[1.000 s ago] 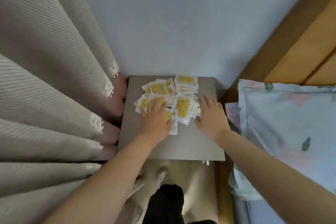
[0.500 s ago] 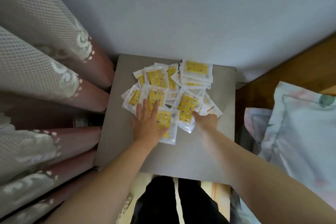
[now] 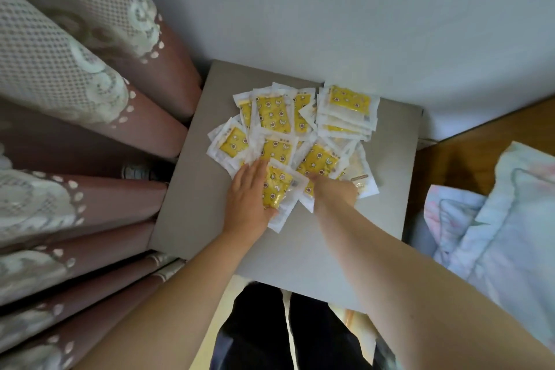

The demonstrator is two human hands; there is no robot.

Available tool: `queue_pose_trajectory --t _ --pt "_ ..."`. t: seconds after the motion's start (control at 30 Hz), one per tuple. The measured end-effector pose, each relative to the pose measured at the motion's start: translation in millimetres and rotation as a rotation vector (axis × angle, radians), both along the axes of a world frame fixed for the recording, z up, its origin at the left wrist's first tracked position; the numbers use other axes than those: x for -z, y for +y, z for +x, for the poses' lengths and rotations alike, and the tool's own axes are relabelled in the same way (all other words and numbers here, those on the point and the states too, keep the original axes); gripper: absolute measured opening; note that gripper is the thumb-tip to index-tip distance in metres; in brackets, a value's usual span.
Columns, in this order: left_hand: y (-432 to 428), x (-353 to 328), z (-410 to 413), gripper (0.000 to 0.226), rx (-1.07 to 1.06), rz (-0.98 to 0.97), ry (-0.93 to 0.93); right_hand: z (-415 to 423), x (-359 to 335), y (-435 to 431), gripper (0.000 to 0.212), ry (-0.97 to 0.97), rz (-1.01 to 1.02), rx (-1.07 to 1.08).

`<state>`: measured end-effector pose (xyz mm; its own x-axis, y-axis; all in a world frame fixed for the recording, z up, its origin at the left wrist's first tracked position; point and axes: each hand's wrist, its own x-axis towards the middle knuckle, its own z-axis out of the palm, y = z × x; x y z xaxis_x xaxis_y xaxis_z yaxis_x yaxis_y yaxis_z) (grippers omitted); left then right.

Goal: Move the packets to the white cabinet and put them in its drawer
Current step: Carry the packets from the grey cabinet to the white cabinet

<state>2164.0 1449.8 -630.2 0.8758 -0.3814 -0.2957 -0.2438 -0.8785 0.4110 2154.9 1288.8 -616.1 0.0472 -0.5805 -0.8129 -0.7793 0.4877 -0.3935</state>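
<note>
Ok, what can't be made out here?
Head view:
- right hand: fingers tucked under the packets, so the grip is unclear.
- left hand: thumb side covered by the nearest packet.
- packet print: too small to read.
- grey tabletop: its front is hidden beneath its own top.

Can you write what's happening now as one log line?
step: gathering | packets: heaped on table | left grip: flat on packets | right grip: fingers hidden under packets
</note>
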Motion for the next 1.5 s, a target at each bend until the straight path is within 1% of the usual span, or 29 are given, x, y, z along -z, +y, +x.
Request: queue_pose_trajectory --t 0.07,0.13,0.2,0.27,0.37,0.47,0.53,0.57,0.6,0.63,0.67,0.7,0.73,0.8,0.87,0.9,0.93,1.0,1.03,1.1,1.13,1.17,1.27,1.33,1.37,1.4,1.47,1.5 --pt "3 -3 1 0.101 0.001 0.015 -0.011 -4 -5 -4 0.048 -0.043 0.015 -0.035" --pt "6 -7 2 0.097 -0.025 0.032 -0.013 -11 -9 -11 0.036 -0.082 0.038 -0.107" --pt "10 -11 2 0.096 -0.103 0.025 -0.016 -22 -8 -22 0.027 -0.132 0.103 -0.198" --pt "10 -16 5 0.098 -0.156 0.003 -0.024 -37 -9 -34 0.021 -0.211 0.182 -0.176" --pt "0 -19 16 0.1 -0.09 0.022 -0.047 -54 -12 -55 0.028 -0.296 0.303 -0.11" --pt "-14 -18 29 0.111 -0.047 0.107 0.033 -64 -16 -74 0.033 -0.419 0.483 -0.069" --pt "-21 -19 32 0.115 -0.045 0.18 0.064 -73 -19 -83 0.05 -0.572 0.665 -0.053" --pt "-23 -20 33 0.115 -0.039 0.218 0.046 -78 -19 -85 0.061 -0.641 0.751 -0.058" --pt "-25 -21 33 0.114 -0.035 0.248 0.018 -82 -19 -87 0.066 -0.696 0.819 -0.056" --pt "-27 -23 34 0.112 -0.036 0.261 -0.005 -85 -19 -88 0.065 -0.731 0.866 -0.052" --pt "-29 -24 34 0.109 -0.035 0.257 -0.014 -87 -20 -87 0.058 -0.732 0.899 -0.049" --pt "-32 -24 34 0.106 -0.033 0.244 -0.013 -89 -21 -85 0.046 -0.748 0.929 -0.047" --pt "-34 -23 35 0.103 -0.027 0.226 -0.002 -92 -20 -86 0.039 -0.803 0.954 -0.058" --pt "-36 -22 34 0.102 -0.041 0.162 0.011 -98 -17 -91 0.046 -0.856 0.952 -0.058" --pt "-36 -19 32 0.096 -0.12 0.089 0.025 -101 -17 -93 0.048 -0.855 1.002 -0.061" --pt "-36 -18 31 0.086 -0.151 0.067 0.025 -101 -16 -93 0.048 -0.853 1.001 -0.066" --pt "-35 -17 30 0.07 -0.162 0.047 0.015 -101 -15 -93 0.047 -0.853 0.984 -0.079" --pt "-32 -18 29 0.027 -0.184 -0.021 0.009 -100 -9 -95 0.044 -0.822 0.948 -0.098" --pt "-31 -22 28 0.015 -0.206 -0.066 0.041 -100 -6 -96 0.043 -0.823 0.962 -0.096" --pt "-28 -26 25 0.033 -0.252 -0.161 0.119 -95 -7 -97 0.04 -0.856 0.999 -0.102" --pt "-28 -26 24 0.038 -0.276 -0.216 0.16 -92 -9 -97 0.043 -0.849 0.995 -0.111" --pt "-28 -29 23 0.037 -0.296 -0.279 0.198 -90 -9 -97 0.05 -0.833 1.008 -0.117" --pt "-30 -34 21 0.011 -0.446 -0.513 0.405 -85 -9 -93 0.07 -0.759 0.942 -0.142" --pt "-34 -36 16 0.015 -0.572 -0.672 0.543 -80 -10 -84 0.078 -0.703 0.936 -0.184" --pt "-36 -38 12 0.015 -0.623 -0.732 0.596 -78 -13 -77 0.077 -0.674 0.933 -0.2" --pt "-39 -41 9 0.014 -0.657 -0.777 0.64 -76 -16 -71 0.07 -0.653 0.925 -0.21" --pt "-45 -44 3 0.01 -0.715 -0.841 0.717 -74 -23 -61 0.046 -0.619 0.877 -0.214" --pt "-47 -49 1 0.009 -0.739 -0.863 0.746 -72 -28 -57 0.041 -0.601 0.841 -0.206"
